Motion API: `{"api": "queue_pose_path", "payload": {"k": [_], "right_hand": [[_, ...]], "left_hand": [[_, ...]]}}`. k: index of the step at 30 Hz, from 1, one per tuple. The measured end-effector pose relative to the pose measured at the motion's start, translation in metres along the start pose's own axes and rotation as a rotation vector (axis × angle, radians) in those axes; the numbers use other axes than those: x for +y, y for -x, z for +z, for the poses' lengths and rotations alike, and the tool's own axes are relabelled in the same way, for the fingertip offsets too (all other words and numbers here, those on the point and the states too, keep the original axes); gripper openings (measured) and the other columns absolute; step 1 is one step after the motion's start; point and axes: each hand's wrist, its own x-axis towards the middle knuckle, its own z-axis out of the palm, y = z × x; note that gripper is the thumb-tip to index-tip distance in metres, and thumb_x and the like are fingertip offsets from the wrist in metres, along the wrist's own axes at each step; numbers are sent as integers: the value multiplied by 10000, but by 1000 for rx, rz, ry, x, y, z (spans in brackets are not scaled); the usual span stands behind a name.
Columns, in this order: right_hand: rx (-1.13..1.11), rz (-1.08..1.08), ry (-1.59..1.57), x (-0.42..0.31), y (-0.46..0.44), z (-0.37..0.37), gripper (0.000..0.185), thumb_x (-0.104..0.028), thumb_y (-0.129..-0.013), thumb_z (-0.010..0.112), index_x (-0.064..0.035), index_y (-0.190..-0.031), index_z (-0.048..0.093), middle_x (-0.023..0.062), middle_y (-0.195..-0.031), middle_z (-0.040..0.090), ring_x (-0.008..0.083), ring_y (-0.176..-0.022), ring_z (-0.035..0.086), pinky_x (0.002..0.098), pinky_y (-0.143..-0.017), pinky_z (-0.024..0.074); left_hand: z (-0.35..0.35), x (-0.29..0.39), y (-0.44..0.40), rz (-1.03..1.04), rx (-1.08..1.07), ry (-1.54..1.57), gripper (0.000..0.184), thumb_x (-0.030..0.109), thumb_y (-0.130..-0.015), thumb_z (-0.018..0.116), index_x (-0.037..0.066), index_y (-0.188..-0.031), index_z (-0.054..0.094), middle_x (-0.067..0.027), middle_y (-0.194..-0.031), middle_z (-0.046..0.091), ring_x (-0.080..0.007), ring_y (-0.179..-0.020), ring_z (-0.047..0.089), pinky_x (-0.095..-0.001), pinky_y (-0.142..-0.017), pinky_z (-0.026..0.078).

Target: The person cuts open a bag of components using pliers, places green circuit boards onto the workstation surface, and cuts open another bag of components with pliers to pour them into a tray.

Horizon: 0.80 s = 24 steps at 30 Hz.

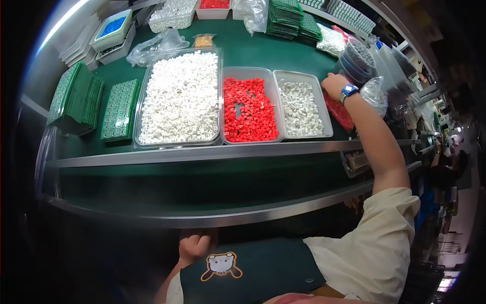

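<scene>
My right hand [335, 86], a blue watch on its wrist, reaches to the right side of the bench. Its fingers are curled at the upper end of a bag of red parts [339, 112]; whatever lies inside them is hidden. Below the front rail, close to my body, my left hand [195, 247] is closed, and its grip is out of sight. Between the two green board stacks and my right arm stand a large tray of white parts [179, 96], a tray of red parts [250, 111] and a smaller tray of pale parts [301, 109].
Green circuit boards [120, 109] are stacked at left, with more boards [284, 17] at the back. Clear plastic cups [357, 61] and a crumpled bag [374, 96] flank my right hand. A metal rail [228, 152] runs along the front. A box of blue parts [112, 28] sits back left.
</scene>
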Motion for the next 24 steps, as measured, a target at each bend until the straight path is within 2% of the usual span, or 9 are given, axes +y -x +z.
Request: {"api": "queue_pose_path", "payload": {"k": [4, 7, 12, 15, 17, 19, 21, 24], "right_hand": [[98, -88, -110, 17, 7, 9, 158, -59, -849, 558, -83, -928, 692, 99, -979, 679, 328, -984, 635, 420, -845, 532], [162, -88, -208, 31, 14, 23, 154, -61, -867, 534, -74, -945, 666, 116, -967, 662, 342, -966, 637, 433, -838, 523], [225, -63, -272, 48, 41, -9, 167, -39, -884, 505, -84, -997, 620, 132, -1021, 638, 348, -968, 649, 429, -804, 528], [275, -37, -268, 58, 71, -35, 150, -77, -911, 493, -67, -1001, 613, 154, -997, 642, 374, -947, 646, 449, -804, 521], [310, -34, -258, 64, 83, -39, 151, -96, -924, 486, -59, -1003, 609, 165, -985, 644, 387, -937, 644, 459, -804, 517], [411, 41, -371, 82, 100, -35, 158, -68, -928, 494, -52, -1029, 614, 178, -993, 649, 384, -942, 651, 437, -798, 524], [459, 84, -423, 92, 112, -33, 164, -55, -930, 498, -49, -1043, 616, 185, -998, 652, 383, -944, 655, 426, -795, 527], [736, 122, -559, 108, 135, -38, 203, -4, -941, 507, -35, -1108, 618, 196, -1000, 657, 355, -956, 667, 393, -809, 527]], "left_hand": [[1, -3, -13, 47, 23, 53, 136, -24, -721, 739, -12, -856, 730, -163, -851, 709, -290, -741, 689, -377, -740, 583], [1, -3, -10, -47, 17, 108, 164, -20, -717, 746, -28, -881, 736, -209, -910, 716, -316, -792, 703, -389, -751, 583], [-2, -1, -15, 7, 51, 62, 130, -4, -725, 756, -20, -852, 731, -218, -891, 715, -328, -766, 703, -399, -749, 582], [-2, -2, -9, -50, 13, 131, 94, 22, -735, 770, -3, -807, 714, -200, -823, 711, -312, -690, 698, -388, -714, 585], [-3, -3, -6, -40, 15, 115, 128, -13, -713, 758, -10, -835, 718, -203, -863, 710, -316, -737, 700, -383, -717, 583], [-3, -3, -2, -17, 12, 95, 229, -82, -669, 734, -25, -891, 727, -209, -942, 710, -325, -830, 704, -371, -722, 578], [-5, -3, 5, -37, -1, 94, 215, -74, -672, 736, -16, -878, 727, -203, -919, 711, -318, -799, 703, -370, -701, 578], [2, -4, 6, -53, -22, 112, 187, -59, -677, 742, 0, -854, 727, -192, -874, 712, -304, -738, 700, -368, -659, 577]]}}
